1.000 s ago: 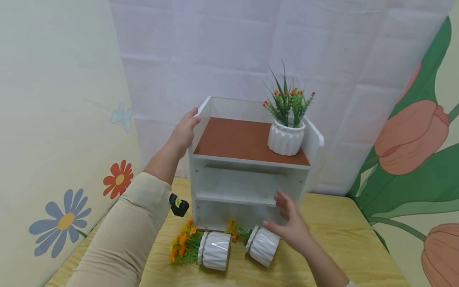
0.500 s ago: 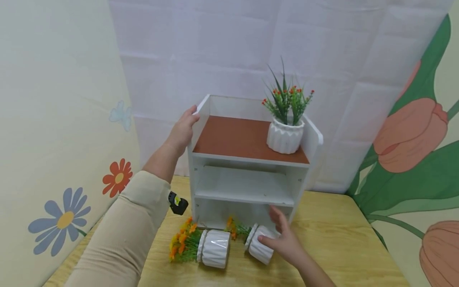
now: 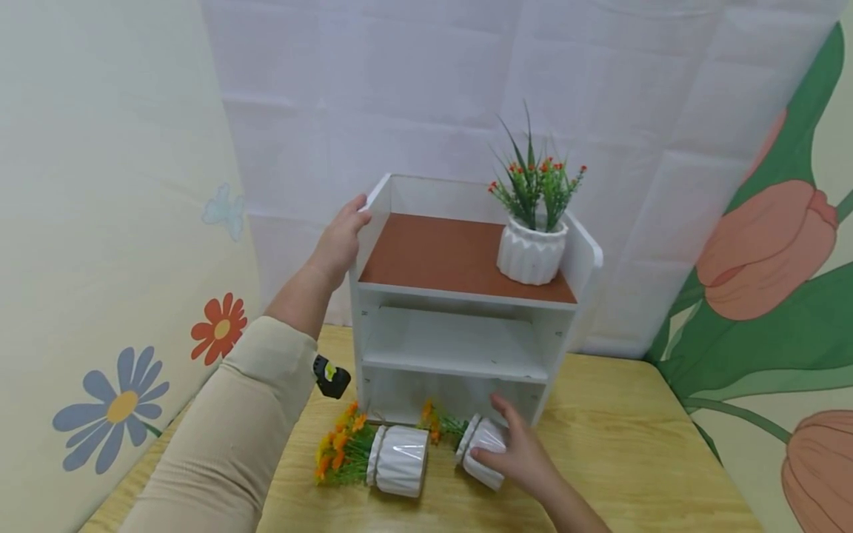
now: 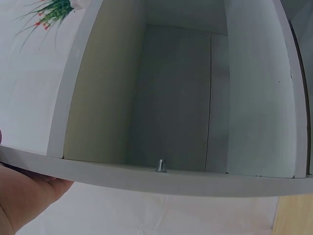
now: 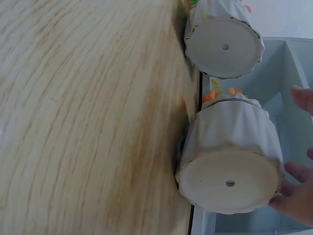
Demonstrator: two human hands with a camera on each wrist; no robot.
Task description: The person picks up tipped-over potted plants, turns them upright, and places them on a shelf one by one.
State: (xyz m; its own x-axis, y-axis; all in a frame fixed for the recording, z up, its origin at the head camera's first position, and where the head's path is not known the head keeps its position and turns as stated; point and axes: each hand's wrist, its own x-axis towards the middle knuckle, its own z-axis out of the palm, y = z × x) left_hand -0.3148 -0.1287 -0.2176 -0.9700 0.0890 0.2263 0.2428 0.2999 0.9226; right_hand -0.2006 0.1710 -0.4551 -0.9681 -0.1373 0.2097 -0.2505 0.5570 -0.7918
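Note:
A small white shelf (image 3: 460, 340) with a brown top board stands upright. My left hand (image 3: 336, 244) holds the upper edge of its left side panel; the left wrist view shows fingers (image 4: 54, 186) against the panel's outer face. Two white ribbed flowerpots lie on their sides before the shelf. Over the right-hand flowerpot (image 3: 485, 451) is my right hand (image 3: 523, 451), thumb and fingers spread around its side. In the right wrist view, fingertips (image 5: 279, 200) are at the edge of that pot's base. The left-hand flowerpot (image 3: 400, 460), with orange flowers, lies apart from both hands.
A third white flowerpot (image 3: 532, 252) with red flowers and grass stands on the top board's right end. The wooden table (image 3: 620, 444) extends to the right. A white cloth (image 3: 426, 89) hangs behind, and painted walls (image 3: 120, 222) flank the table.
My right hand has moved down and left, from beside the right-hand flowerpot to over it, its thumb now at the pot's front. The left hand stays on the shelf panel.

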